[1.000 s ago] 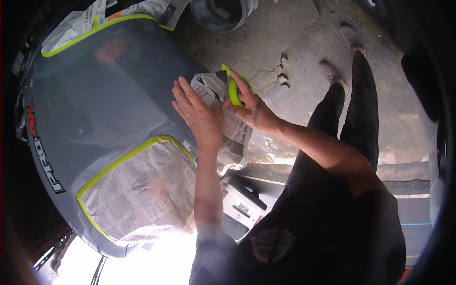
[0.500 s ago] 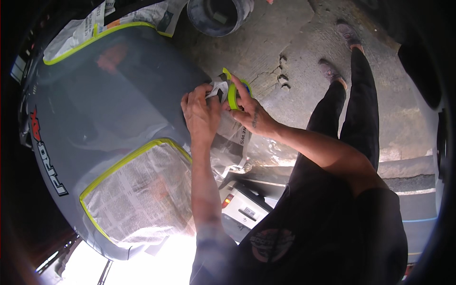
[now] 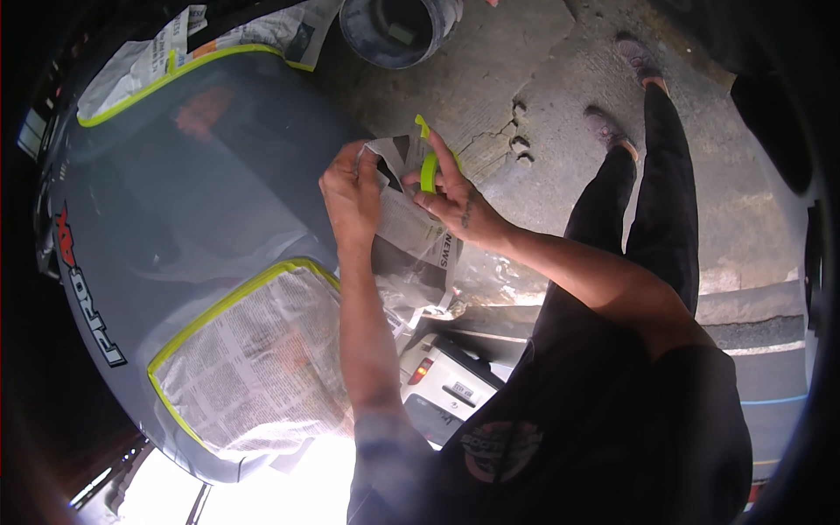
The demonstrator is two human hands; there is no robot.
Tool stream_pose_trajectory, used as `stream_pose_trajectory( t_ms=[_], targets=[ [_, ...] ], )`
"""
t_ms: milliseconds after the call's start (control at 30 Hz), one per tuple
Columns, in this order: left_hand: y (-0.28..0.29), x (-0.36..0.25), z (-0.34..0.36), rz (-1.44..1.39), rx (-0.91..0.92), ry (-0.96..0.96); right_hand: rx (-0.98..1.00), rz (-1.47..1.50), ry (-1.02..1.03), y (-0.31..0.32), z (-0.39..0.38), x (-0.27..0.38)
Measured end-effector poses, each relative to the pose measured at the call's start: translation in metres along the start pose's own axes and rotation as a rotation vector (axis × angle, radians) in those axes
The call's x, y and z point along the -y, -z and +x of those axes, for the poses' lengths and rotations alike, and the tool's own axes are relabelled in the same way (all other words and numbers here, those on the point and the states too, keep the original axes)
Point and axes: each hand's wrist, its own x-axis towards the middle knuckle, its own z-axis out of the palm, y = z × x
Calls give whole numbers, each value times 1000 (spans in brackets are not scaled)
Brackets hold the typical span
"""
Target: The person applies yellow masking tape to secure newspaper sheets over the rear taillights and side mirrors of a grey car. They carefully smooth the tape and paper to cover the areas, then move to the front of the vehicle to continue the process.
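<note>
A sheet of newspaper (image 3: 409, 226) hangs at the right edge of a grey vehicle panel (image 3: 219, 188). My left hand (image 3: 353, 188) pinches the sheet's upper left corner beside the panel. In my right hand (image 3: 455, 194) is a roll of yellow-green masking tape (image 3: 429, 172). A loose tape end (image 3: 423, 125) sticks up near the raised index finger. The right hand's lower fingers are close to the paper; whether they grip it is partly hidden. Lower on the panel, more newspaper (image 3: 254, 354) is bordered by yellow-green tape (image 3: 219, 304).
A dark bucket (image 3: 398, 35) stands on the cracked concrete floor (image 3: 525, 79) at the top. Taped newspaper (image 3: 149, 66) covers the panel's far edge. Below my hands a white vehicle (image 3: 451, 385) shows in the background. My legs and shoes (image 3: 637, 57) are at the right.
My left hand has moved left, away from the right hand, drawing the newspaper's corner with it. More of the sheet now shows between the hands. The right hand has barely moved.
</note>
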Motion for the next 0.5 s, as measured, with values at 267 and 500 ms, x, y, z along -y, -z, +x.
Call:
stream_pose_trajectory(
  t_ms=[267, 500],
  targets=[
    [0, 0, 1, 19, 51, -32, 73, -230, 63, -8, 3, 13],
    [-7, -15, -35, 262, 142, -159, -55, 178, 0, 2, 16, -26]
  ],
)
